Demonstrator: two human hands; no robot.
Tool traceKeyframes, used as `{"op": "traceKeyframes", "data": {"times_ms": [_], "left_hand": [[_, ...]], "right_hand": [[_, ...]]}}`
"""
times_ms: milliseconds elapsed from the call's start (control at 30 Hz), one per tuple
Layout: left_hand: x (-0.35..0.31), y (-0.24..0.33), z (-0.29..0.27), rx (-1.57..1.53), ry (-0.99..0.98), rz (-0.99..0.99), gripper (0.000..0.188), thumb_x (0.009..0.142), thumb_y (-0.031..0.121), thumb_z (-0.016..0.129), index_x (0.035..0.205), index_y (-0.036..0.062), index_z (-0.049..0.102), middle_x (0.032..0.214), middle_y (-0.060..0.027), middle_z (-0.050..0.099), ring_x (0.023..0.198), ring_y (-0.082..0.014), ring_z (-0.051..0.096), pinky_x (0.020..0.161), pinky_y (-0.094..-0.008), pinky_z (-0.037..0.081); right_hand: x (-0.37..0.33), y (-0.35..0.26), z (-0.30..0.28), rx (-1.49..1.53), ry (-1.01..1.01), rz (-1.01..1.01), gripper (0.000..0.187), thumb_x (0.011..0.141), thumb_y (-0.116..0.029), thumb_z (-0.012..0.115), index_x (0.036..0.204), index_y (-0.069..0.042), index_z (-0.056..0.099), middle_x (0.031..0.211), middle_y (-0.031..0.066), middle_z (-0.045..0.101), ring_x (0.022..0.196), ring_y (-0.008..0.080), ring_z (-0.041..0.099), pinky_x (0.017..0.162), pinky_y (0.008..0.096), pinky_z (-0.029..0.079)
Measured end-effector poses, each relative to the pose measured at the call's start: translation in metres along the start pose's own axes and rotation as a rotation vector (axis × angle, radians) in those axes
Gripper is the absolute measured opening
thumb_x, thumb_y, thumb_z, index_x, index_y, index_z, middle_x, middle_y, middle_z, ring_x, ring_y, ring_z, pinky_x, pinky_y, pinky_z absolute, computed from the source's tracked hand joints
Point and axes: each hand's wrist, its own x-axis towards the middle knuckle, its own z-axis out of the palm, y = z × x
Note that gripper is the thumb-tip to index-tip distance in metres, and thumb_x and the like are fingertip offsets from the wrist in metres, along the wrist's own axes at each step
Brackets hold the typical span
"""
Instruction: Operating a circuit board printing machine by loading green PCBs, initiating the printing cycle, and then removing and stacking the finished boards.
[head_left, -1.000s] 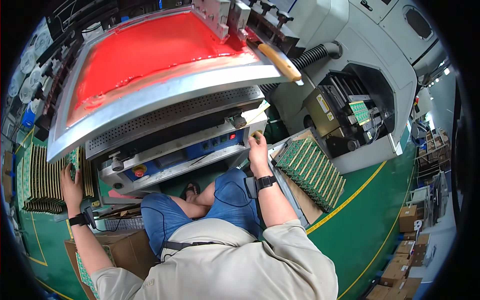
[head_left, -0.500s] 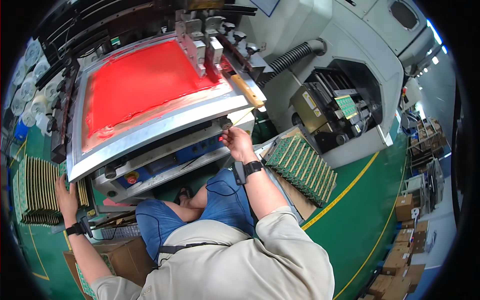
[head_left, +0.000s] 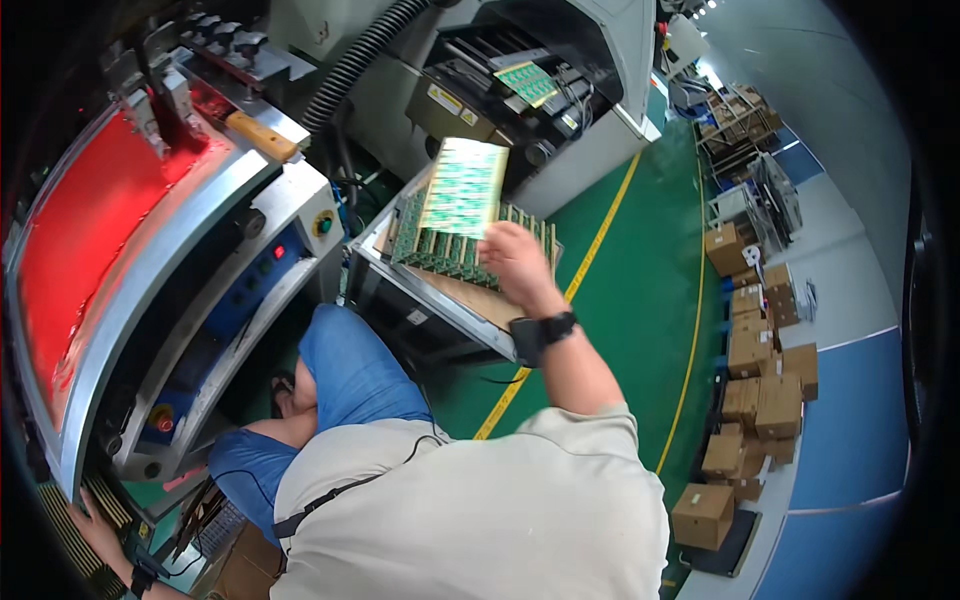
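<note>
My right hand (head_left: pixel 518 262) is closed on the near edge of a green and white circuit board panel (head_left: pixel 463 190), slightly blurred by motion. It holds the panel up over a rack of upright green circuit boards (head_left: pixel 540 238) on a cart. At the lower left, my left hand (head_left: pixel 97 528) is open, fingers stretched out at the near corner of the metal screen frame (head_left: pixel 150 277). Whether those fingertips press on the frame I cannot tell. Red ink (head_left: pixel 88 240) covers the mesh inside the frame. Beside my left hand stands another row of boards (head_left: pixel 75 540).
A wooden-handled tool (head_left: pixel 262 136) lies on the frame's far right corner. Behind the cart, a machine's open bay holds another board panel (head_left: pixel 527 84). A ribbed black hose (head_left: pixel 365 60) runs down nearby. Cardboard boxes (head_left: pixel 758 350) line the right side beyond yellow floor lines.
My view has swung to the right. My right hand has left the knob by the screen frame and now holds a circuit board panel above the cart. The left hand stays by the frame corner.
</note>
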Motion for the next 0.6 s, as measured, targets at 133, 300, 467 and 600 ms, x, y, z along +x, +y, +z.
{"op": "traceKeyframes", "data": {"times_ms": [133,300,467,600], "left_hand": [[0.010,-0.029,0.003,0.093,-0.049,0.062,0.070,0.111,0.048,0.051,0.151,-0.0087,0.047,0.153,-0.0328,0.047,0.142,-0.0454,0.046,0.121,-0.0459,0.035],[0.024,-0.047,0.009,0.023,-0.104,-0.024,0.069,0.112,0.048,0.047,0.158,-0.0019,0.042,0.165,-0.0263,0.038,0.153,-0.0414,0.035,0.128,-0.0457,0.027],[0.023,-0.056,0.009,0.071,-0.109,0.014,0.067,0.112,0.047,0.045,0.159,0.0000,0.041,0.165,-0.0254,0.037,0.154,-0.0414,0.033,0.128,-0.0465,0.027],[0.020,-0.053,0.004,0.370,-0.182,0.131,0.070,0.112,0.050,0.046,0.160,-0.0006,0.040,0.166,-0.0249,0.036,0.155,-0.0410,0.032,0.129,-0.0466,0.026]], "right_hand": [[-0.032,-0.022,-0.126,-0.391,0.387,-0.112,0.014,0.099,-0.014,0.063,0.095,-0.002,0.068,0.081,0.0063,0.071,0.064,0.0134,0.063,0.059,0.0282,0.052],[-0.034,-0.004,-0.241,-1.046,0.619,-0.069,0.013,0.090,-0.010,0.063,0.086,-0.001,0.071,0.075,0.0073,0.073,0.064,0.0145,0.067,0.058,0.0301,0.053],[-0.014,0.046,-0.274,-1.272,0.573,0.093,0.014,0.085,-0.012,0.065,0.083,0.000,0.073,0.071,0.0087,0.074,0.061,0.0172,0.070,0.059,0.0324,0.055],[0.001,0.078,-0.270,-1.228,0.505,0.148,0.016,0.084,-0.015,0.067,0.080,-0.001,0.075,0.069,0.0091,0.074,0.061,0.0187,0.071,0.060,0.0347,0.057]]}}
